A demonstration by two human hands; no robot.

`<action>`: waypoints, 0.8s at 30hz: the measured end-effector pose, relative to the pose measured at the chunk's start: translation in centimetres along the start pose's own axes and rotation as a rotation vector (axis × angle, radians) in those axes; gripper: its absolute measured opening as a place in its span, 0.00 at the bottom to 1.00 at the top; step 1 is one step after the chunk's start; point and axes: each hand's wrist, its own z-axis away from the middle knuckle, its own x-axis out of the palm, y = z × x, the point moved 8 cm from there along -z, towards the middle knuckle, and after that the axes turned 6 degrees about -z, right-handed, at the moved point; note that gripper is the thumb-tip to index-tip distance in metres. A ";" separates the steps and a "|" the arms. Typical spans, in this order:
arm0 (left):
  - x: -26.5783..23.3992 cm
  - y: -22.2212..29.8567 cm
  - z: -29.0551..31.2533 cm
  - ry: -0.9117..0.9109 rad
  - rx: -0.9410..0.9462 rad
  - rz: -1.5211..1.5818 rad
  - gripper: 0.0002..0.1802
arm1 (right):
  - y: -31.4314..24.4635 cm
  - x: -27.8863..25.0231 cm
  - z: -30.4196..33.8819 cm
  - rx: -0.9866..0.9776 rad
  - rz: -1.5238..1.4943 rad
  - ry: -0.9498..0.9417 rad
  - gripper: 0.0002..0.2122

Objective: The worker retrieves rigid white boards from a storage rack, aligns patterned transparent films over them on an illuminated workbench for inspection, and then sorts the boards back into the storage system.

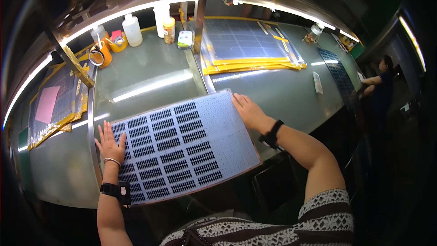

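- Panel (182, 146): a flat, pale sheet with rows of dark rectangles and a plain right-hand section, lying slightly slanted along the front edge of a grey-green bench (150, 71).
- Left hand (110, 143): flat over the panel's left edge, thumb spread from the fingers, pinching nothing.
- Right hand (248, 109): at the upper right corner, fingers over the edge; its thumb is hidden, so I cannot tell whether it pinches.
- Risk, tipping: the panel's near side lies along the bench front, any overhang unclear; a pull toward the body could drop that side.
- Risk, twisting: uneven pushes from the two hands could swing it askew.
- Risk, scraping: the black box (124, 192) on the left wrist sits by the lower left corner and could rub the surface.
- Beyond: a taped stack (248, 41), which a far shove might strike.
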 end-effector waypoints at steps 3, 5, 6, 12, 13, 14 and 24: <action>0.6 -0.1 0.7 0.000 -0.017 -0.031 0.40 | -5.1 -3.3 6.9 -0.055 -0.043 -0.071 0.19; 0.6 -0.4 1.0 0.024 -0.027 -0.046 0.40 | -7.8 -4.3 12.0 0.075 -0.090 -0.162 0.20; 0.5 -0.3 1.0 -0.009 -0.043 -0.075 0.40 | -9.2 -4.8 13.5 0.080 -0.097 -0.164 0.20; 1.6 -0.7 1.8 -0.065 -0.165 -0.141 0.41 | -10.7 -5.1 17.0 0.306 -0.163 -0.018 0.22; 2.1 -1.4 2.5 -0.063 -0.185 -0.150 0.41 | -10.8 -4.7 17.3 0.294 -0.174 -0.002 0.22; 2.4 -2.5 4.2 -0.045 -0.187 -0.122 0.40 | -10.0 -5.0 18.0 0.385 -0.283 0.105 0.19; 3.3 -10.7 27.3 0.137 -0.760 0.939 0.16 | -8.6 5.1 19.5 1.126 -1.994 -0.211 0.17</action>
